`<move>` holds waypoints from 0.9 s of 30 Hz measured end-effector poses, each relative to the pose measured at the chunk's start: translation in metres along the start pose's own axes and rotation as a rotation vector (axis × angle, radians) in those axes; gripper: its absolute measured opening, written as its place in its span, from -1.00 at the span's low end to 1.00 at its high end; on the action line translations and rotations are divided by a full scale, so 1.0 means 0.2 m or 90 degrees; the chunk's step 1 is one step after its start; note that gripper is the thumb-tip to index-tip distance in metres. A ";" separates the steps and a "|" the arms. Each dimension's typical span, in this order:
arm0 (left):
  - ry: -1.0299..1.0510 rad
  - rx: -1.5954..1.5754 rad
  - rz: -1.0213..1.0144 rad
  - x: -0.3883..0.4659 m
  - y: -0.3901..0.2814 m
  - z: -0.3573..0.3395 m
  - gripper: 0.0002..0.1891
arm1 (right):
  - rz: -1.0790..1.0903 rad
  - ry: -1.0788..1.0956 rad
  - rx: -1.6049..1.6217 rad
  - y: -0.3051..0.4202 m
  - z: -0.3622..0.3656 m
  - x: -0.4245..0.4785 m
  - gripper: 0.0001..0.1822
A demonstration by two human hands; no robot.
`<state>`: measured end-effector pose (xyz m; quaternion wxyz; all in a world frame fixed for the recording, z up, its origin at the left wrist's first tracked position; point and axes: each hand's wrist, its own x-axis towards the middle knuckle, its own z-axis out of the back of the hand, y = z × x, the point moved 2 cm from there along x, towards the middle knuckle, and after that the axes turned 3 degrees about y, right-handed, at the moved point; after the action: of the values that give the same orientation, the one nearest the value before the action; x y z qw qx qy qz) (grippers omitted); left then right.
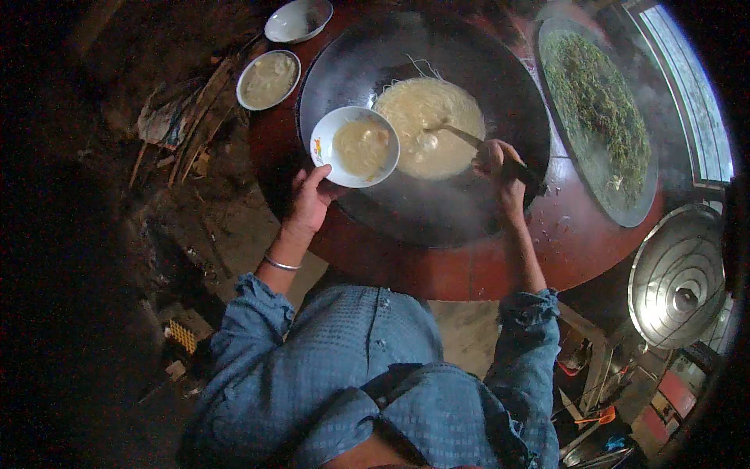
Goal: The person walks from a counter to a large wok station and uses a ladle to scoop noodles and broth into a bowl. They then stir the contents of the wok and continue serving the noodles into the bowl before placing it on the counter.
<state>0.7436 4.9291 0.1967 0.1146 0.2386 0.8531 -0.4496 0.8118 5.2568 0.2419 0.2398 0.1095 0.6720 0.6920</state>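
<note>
My left hand (313, 199) grips the lower left rim of a white bowl (324, 132) that holds pale broth with noodles. The bowl is over the left side of a large black wok (422, 214). Cloudy noodle soup (433, 146) pools in the wok's bottom, and a few thin noodles cling to the wall above it. In my right hand (501, 173) is the handle of a ladle or spatula (466, 136); its working end dips into the soup and is partly hidden. Steam blurs part of the wok.
Left of the wok stand a filled bowl (268, 80) and a white bowl (297, 21) on the red stove top (422, 272). To the right lies a wide round pan or lid (630, 220) covered with chopped greens (603, 111). A shiny metal lid (674, 281) leans at the far right.
</note>
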 end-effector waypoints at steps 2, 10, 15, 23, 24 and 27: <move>-0.004 -0.006 0.005 0.02 0.02 0.04 -0.67 | 0.005 -0.011 0.010 -0.06 -0.03 -0.02 -0.66; 0.017 -0.021 0.002 0.04 0.02 0.04 -0.70 | 0.065 -0.062 0.094 -0.23 -0.06 0.01 -0.69; -0.004 -0.018 -0.007 0.05 0.01 0.05 -0.69 | 0.086 -0.007 0.168 -0.25 -0.11 0.02 -0.69; 0.000 -0.004 -0.004 0.06 0.02 0.05 -0.66 | 0.025 -0.049 0.099 -0.06 -0.13 0.07 -0.66; 0.001 0.002 0.005 0.06 0.02 0.04 -0.65 | 0.022 -0.039 0.100 -0.03 -0.11 0.11 -0.65; 0.003 0.005 0.017 0.07 0.02 0.06 -0.64 | -0.026 0.011 0.037 0.14 -0.06 0.14 -0.65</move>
<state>0.7337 4.9257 0.1809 0.1176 0.2512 0.8483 -0.4511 0.7767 5.2595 0.2640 0.2447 0.0967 0.6960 0.6681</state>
